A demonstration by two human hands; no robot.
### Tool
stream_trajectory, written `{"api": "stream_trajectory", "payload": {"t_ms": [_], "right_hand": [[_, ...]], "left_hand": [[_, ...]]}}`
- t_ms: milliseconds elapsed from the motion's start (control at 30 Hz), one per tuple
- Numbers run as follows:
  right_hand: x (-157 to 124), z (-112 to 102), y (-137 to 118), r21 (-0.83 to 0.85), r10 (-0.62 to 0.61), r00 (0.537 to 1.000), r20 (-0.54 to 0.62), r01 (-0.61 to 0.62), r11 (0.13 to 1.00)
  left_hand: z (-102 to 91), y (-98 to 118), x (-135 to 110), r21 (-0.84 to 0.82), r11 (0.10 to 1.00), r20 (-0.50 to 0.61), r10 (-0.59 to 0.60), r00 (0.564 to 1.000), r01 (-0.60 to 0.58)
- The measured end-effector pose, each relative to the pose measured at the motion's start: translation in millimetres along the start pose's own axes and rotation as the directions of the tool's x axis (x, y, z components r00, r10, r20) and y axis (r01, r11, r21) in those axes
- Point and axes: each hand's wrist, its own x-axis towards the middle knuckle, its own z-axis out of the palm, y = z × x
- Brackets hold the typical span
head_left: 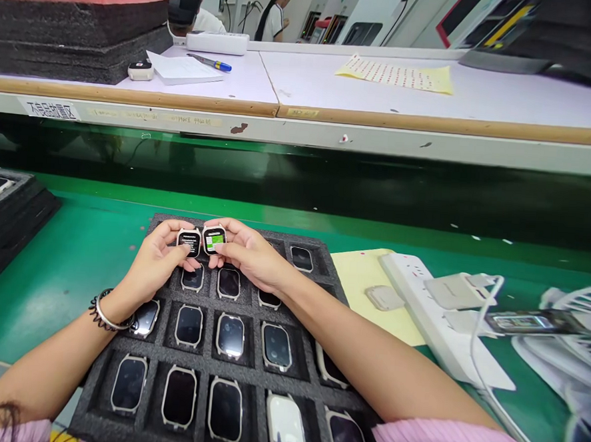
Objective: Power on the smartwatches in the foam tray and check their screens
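A text-screen watch [189, 237] and a green-screen watch [214, 237], strapless and side by side, are held above the far part of a foam tray [207, 359].

The left hand [155, 260] pinches the text-screen watch, the right hand [256, 258] the green-screen watch: each thumb closed over the lower screen, fingers wrapped behind; the inner edges nearly meet, though contact cannot be told. Each watch lies between its own hand's fingertips, long axis pointing roughly away from the person; neither hand is clearly nearer the tray. The white on-screen lines are too small to read. Beyond, a shelf edge [305, 136] bears a printed label [50, 109], apparently 不良品放置区, and handwritten tape [154, 118], mostly illegible; red marks on a yellow sheet [397, 74] cannot be read.
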Motion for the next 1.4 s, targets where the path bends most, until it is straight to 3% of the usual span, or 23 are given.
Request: {"api": "stream_trajectory", "payload": {"t_ms": [400,700,1033,1200,1400], "right_hand": [[-3,1,-5,0.062,0.059,0.998,-0.020,-0.057,0.996],[-2,0,-4,0.028,0.064,0.998,-0.019,-0.064,0.998],[-3,1,-6,0.016,0.093,0.996,-0.011,-0.093,0.996],[-2,2,-6,0.002,0.095,0.995,-0.011,-0.095,0.995],[-3,1,-7,-0.007,0.091,0.996,-0.006,-0.091,0.996]], "left_hand": [[0.7,0,2,-0.096,0.994,-0.009,-0.052,0.999,0.051],[-1.1,-1,3,-0.017,0.999,-0.037,-0.052,0.998,0.051],[-2.6,-6,4,0.076,0.989,-0.064,0.130,0.989,-0.125],[-3.8,-8,4,0.206,0.968,-0.051,0.160,0.986,-0.146],[-4.0,-9,4,0.239,0.959,-0.031,0.166,0.986,-0.154]]}}
